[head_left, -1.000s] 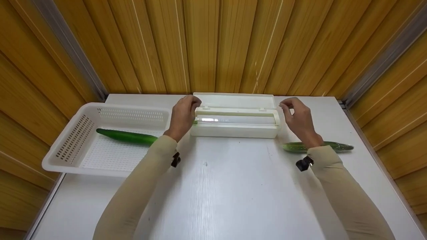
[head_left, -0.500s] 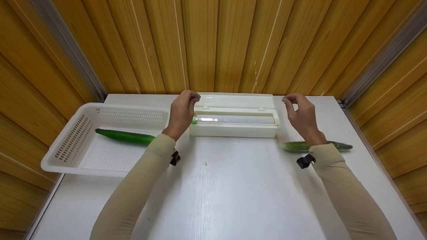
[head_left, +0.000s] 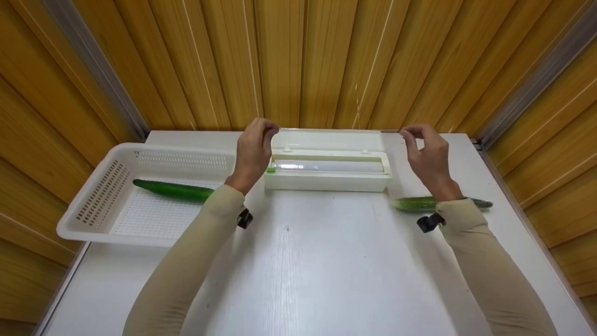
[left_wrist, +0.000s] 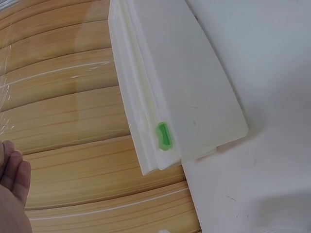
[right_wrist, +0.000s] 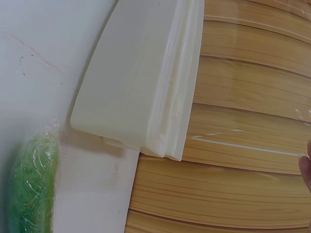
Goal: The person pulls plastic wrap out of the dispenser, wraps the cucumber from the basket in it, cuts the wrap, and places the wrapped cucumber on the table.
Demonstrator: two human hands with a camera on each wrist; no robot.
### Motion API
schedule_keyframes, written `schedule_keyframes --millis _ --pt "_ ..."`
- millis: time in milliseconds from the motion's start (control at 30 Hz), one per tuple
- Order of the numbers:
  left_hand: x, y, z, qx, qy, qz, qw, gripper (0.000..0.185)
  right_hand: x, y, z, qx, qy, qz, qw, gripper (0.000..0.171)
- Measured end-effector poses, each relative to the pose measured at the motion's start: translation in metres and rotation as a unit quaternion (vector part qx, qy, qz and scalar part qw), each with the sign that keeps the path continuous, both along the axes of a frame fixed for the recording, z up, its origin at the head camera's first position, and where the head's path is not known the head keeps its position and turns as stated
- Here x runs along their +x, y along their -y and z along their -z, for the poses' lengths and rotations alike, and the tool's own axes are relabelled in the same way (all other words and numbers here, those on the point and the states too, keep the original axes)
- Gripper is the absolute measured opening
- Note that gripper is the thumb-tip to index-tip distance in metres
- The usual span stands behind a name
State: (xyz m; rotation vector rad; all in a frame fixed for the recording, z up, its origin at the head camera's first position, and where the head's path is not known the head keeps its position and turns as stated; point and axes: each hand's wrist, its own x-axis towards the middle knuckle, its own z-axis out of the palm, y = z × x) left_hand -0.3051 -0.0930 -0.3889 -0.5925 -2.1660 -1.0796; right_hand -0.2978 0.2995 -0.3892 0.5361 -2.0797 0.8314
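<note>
Nearest the person, two beige sleeves are reaching forward over the white desk [head_left: 322,261]. To the right, a cucumber wrapped in cling film [head_left: 417,203] is lying on the desk, partly hidden behind the right wrist, and the right wrist view is catching its wrapped end. To the left, a bare cucumber [head_left: 172,190] is lying inside a white perforated basket [head_left: 100,196]. Further back, in the middle, a white cling film dispenser [head_left: 329,181] is sitting with its lid open and the roll showing; a green tab is sitting at its left end. The left hand [head_left: 254,151] is hovering at the dispenser's left end, its grip pinching the edge of a clear film sheet [head_left: 284,129] above the lid. The right hand [head_left: 429,156] is raised at the right end, thumb and fingertips pressed together, seemingly pinching the sheet's other corner. Behind everything, wooden panelling [head_left: 298,60] is rising.
</note>
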Motion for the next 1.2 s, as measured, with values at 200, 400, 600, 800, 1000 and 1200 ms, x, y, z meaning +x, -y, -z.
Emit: schedule_keyframes --millis 200,400,600,800,1000,1200 --pt "0.002 -0.002 -0.007 0.009 -0.014 0.000 0.9999 0.006 0.001 0.000 -0.005 -0.008 -0.007 0.006 1.000 0.013" --pt "0.003 -0.003 -0.013 0.022 -0.033 0.007 0.9992 0.006 0.002 0.001 -0.010 -0.022 -0.004 0.012 1.000 0.013" --pt "0.003 -0.003 -0.016 0.026 -0.046 0.005 0.9986 0.005 0.005 0.002 -0.016 -0.029 -0.006 0.014 0.999 0.013" --pt "0.004 -0.005 -0.019 0.026 -0.079 -0.003 0.9965 0.006 0.006 0.002 -0.020 -0.042 -0.018 0.019 0.999 0.014" --pt "0.005 -0.009 -0.023 0.042 -0.110 -0.009 0.9930 0.005 0.006 0.003 -0.025 -0.051 -0.040 0.022 0.998 0.012" --pt "0.004 -0.012 -0.026 0.061 -0.166 -0.016 0.9841 0.004 0.006 0.005 -0.030 -0.066 -0.055 0.034 0.996 0.012"
